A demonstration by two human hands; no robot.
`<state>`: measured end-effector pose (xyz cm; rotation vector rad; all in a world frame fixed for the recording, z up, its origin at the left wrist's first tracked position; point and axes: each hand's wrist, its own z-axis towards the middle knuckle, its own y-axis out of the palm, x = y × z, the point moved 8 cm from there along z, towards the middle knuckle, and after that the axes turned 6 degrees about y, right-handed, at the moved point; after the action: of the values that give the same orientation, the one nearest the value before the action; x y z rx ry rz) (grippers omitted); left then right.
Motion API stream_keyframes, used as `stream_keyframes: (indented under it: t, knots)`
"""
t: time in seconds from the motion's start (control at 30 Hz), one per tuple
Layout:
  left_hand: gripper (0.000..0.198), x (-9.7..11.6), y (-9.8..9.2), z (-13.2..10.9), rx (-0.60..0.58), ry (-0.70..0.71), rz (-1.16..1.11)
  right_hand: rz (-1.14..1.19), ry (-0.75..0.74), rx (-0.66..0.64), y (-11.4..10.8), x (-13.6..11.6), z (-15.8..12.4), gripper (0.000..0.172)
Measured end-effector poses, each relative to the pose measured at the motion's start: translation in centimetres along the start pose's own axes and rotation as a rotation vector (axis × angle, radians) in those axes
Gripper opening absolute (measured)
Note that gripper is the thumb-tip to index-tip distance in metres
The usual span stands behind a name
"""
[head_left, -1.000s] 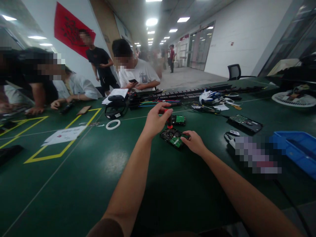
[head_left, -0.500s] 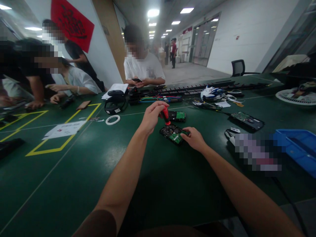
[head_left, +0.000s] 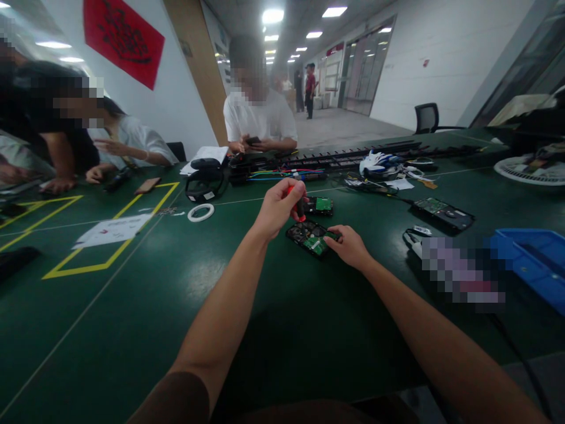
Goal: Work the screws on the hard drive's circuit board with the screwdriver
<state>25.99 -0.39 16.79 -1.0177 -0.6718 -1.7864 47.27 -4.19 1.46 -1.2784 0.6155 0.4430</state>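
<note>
On the green table lies a hard drive (head_left: 310, 238) with its circuit board side up. My left hand (head_left: 281, 207) is closed round the handle of a red and black screwdriver (head_left: 301, 211), which stands nearly upright over the drive's far left part. Its tip is too small to make out. My right hand (head_left: 348, 244) grips the drive's right edge between thumb and fingers. Just behind, a second hard drive (head_left: 321, 205) with a green board lies flat. Farther right is another hard drive (head_left: 442, 214).
A blue bin (head_left: 534, 265) stands at the right, near a pixelated object with a cable. A white ring (head_left: 200, 212), a black headset-like strap (head_left: 204, 182) and a paper sheet (head_left: 112, 231) lie left. Wires and long black strips line the back. Other people sit across and at left.
My left hand's fingers have shifted round the screwdriver handle, covering more of it. The drive and my right hand stay in place. At the far left, a standing person has moved out of their former spot.
</note>
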Motion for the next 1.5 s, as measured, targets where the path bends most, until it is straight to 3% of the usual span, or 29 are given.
stream_keyframes:
  t: [0.27,0.47,0.57,0.77,0.87,1.03,1.17,1.3,1.5]
  knots:
    - [0.035,0.5,1.1,0.1,0.022,0.110,0.127,0.012,-0.005,0.000,0.2,0.0,0.1,0.039]
    - [0.023,-1.9,1.1,0.2,0.176,-0.053,-0.261,0.005,-0.010,-0.004,0.1,-0.2,0.0,0.039]
    - [0.022,-2.4,0.9,0.2,0.231,-0.102,-0.324,-0.006,-0.003,-0.004,0.1,-0.1,0.0,0.039]
    - [0.036,-2.4,1.5,0.1,0.182,-0.139,-0.287,-0.048,0.025,0.014,0.0,-0.6,-0.3,0.037]
    - [0.033,-2.3,1.7,0.0,0.183,-0.118,-0.275,-0.068,0.032,0.017,-0.2,-0.9,-0.6,0.035]
    - [0.035,-3.0,1.1,-0.1,0.249,-0.142,-0.268,-0.089,0.025,-0.009,-0.6,-1.1,-0.9,0.035]
    - [0.038,-2.5,0.8,0.2,0.207,-0.077,-0.219,-0.102,-0.048,-0.003,-0.9,-1.6,-1.0,0.036]
    - [0.030,-1.6,0.9,0.4,0.139,0.018,-0.118,-0.023,-0.163,0.001,-1.1,-2.3,-1.0,0.025]
    - [0.023,-1.6,0.7,0.4,0.187,0.005,-0.118,0.018,-0.183,-0.011,-0.9,-2.7,-1.3,0.008]
